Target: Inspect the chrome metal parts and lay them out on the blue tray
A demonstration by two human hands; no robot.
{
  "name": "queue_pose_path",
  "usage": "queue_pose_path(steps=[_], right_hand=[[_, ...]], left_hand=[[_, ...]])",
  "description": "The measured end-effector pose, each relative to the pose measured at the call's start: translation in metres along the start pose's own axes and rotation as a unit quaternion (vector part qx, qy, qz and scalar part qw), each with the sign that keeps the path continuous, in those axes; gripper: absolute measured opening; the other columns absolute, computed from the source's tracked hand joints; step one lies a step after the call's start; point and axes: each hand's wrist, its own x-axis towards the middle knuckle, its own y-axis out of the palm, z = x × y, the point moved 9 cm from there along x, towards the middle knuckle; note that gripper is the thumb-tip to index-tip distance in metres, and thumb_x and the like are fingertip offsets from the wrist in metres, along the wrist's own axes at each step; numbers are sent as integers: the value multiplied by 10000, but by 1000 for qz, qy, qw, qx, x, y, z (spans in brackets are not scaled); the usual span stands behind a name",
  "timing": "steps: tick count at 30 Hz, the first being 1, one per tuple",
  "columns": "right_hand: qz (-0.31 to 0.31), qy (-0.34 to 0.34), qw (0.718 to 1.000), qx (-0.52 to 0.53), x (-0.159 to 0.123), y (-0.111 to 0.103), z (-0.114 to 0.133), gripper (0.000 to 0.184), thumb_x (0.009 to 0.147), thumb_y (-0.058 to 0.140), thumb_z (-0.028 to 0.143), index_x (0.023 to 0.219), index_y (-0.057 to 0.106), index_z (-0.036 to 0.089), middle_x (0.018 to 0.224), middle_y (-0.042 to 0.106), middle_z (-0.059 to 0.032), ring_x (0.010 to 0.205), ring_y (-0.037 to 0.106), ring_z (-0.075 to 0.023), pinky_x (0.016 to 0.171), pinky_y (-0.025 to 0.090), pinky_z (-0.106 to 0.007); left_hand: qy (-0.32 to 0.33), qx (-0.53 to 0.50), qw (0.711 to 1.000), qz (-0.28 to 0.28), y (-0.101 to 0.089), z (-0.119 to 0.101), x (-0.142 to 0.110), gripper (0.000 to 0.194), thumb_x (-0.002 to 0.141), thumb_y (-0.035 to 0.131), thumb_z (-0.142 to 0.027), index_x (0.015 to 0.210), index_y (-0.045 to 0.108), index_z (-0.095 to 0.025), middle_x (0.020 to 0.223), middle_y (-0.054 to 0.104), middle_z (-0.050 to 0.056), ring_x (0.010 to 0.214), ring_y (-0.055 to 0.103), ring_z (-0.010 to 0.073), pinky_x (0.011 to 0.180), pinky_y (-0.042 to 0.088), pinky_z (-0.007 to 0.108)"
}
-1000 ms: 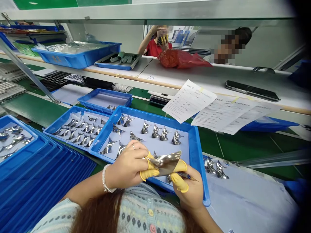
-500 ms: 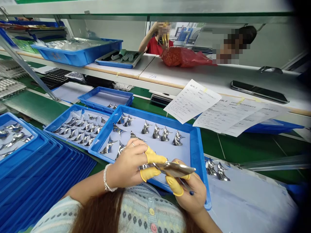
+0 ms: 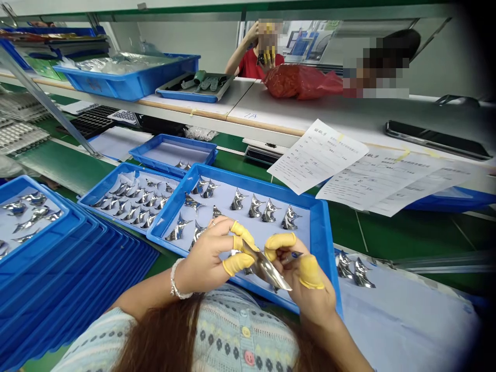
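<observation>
Yellow finger cots cover several fingertips of both hands. My left hand (image 3: 213, 253) pinches a shiny curved metal piece (image 3: 269, 268) between thumb and fingers, its pointed end slanting down to the right. Just right of it is my right hand (image 3: 310, 281), thumb and forefinger apart. A slim metallic tool with a dark blue end (image 3: 293, 256) sits in that hand; its full shape is hidden. Beneath the hands lies a blue tray (image 3: 320, 227) lined with white paper, where similar metal pieces (image 3: 256, 205) stand spaced out.
Left of it, another blue tray (image 3: 87, 199) holds rows of such pieces, beside a stack of blue trays (image 3: 96, 279). Two pieces (image 3: 363, 273) stand on the white surface at right. Paper sheets (image 3: 318, 157) hang from the shelf, which bears a phone (image 3: 437, 139) and red bag (image 3: 298, 81).
The metal piece has tilted from nearly level to steeply downward. My right thumb and forefinger have come off it and spread; the slim tool has swung up. The view has shifted slightly.
</observation>
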Motion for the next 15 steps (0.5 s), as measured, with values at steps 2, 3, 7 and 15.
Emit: queue_pose_path(steps=[2,3,7,15], right_hand=[[1,5,1000,-16,3,3,6,347,946,360,454,988,597,205,754,528,-36,626,462,-156,562,399,-278],[-1,4,1000,-30,4,4,9,300,944,397,417,996,607,209,761,545,-36,635,482,-157,561,407,-270],[-11,-10,997,-80,4,5,22,198,904,515,374,983,651,253,768,602,-15,664,549,-157,591,441,-256],[30,-20,992,-120,1,14,27,304,935,423,424,982,656,235,712,607,-24,615,561,-175,563,447,-293]], left_hand=[[0,23,1000,6,-1,-2,-2,350,903,459,-418,782,651,-152,814,610,67,789,509,166,766,390,329],[-1,31,999,11,0,-3,-2,359,906,449,-422,779,650,-153,810,601,66,784,502,166,762,383,329],[3,45,999,16,-1,-7,-5,399,916,411,-437,752,637,-151,786,572,62,764,476,166,739,358,326],[3,47,999,24,0,-9,-5,387,923,400,-423,782,637,-151,809,567,64,778,476,166,751,361,331]])
